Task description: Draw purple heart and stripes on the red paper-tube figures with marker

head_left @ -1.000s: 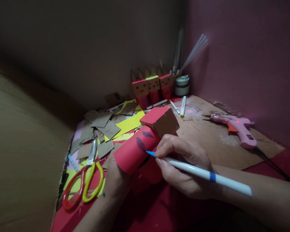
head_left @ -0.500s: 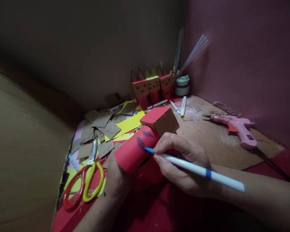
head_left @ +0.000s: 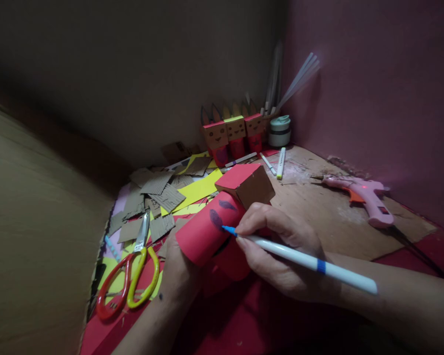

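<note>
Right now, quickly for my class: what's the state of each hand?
Left hand: holding the red paper cylinder topped by a red-and-brown box; fingers hidden.
Right hand: closed on the white blue-tipped marker.

Over the last second, the right hand has shifted slightly toward the far edge of the work board, carrying the pen with it. The blue pen tip now sits a little higher along the lower edge of the dark mark on the red cylinder. Since the half-second-earlier position, pen and tip have returned marginally toward the board's right edge.
</note>
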{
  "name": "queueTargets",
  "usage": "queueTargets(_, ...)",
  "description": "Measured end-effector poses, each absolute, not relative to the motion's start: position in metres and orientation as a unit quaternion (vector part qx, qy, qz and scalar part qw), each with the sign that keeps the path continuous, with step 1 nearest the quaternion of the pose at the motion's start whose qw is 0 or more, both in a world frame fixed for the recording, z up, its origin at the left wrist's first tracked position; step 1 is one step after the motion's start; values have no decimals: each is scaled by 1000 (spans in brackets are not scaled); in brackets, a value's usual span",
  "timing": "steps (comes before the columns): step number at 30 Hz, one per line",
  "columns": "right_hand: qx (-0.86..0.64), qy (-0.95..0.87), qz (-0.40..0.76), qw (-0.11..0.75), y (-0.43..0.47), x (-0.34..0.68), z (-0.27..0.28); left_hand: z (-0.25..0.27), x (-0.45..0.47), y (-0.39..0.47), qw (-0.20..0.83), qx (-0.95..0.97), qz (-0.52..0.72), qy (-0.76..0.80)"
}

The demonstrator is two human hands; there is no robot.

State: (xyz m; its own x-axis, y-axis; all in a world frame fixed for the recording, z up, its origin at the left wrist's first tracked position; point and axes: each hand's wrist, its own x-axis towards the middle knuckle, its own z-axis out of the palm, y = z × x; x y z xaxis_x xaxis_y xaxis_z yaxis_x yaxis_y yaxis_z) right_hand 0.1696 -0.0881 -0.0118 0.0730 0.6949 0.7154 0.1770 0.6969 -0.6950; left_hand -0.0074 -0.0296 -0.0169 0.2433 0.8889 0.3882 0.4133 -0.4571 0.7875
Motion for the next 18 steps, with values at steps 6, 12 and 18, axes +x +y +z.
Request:
queueTargets(6, -332, -653, 191, 653, -86, 170, -13, -8, -2, -33, 310, 718, 422, 458)
queueTargets(12, -350, -650, 197, 645, -87, 168, -11, -6, -1, -33, 297, 713, 427, 470)
queueTargets(18, -337, -640, 209, 659, -88, 168, -12, -10, -2, -30, 283, 721, 439, 455)
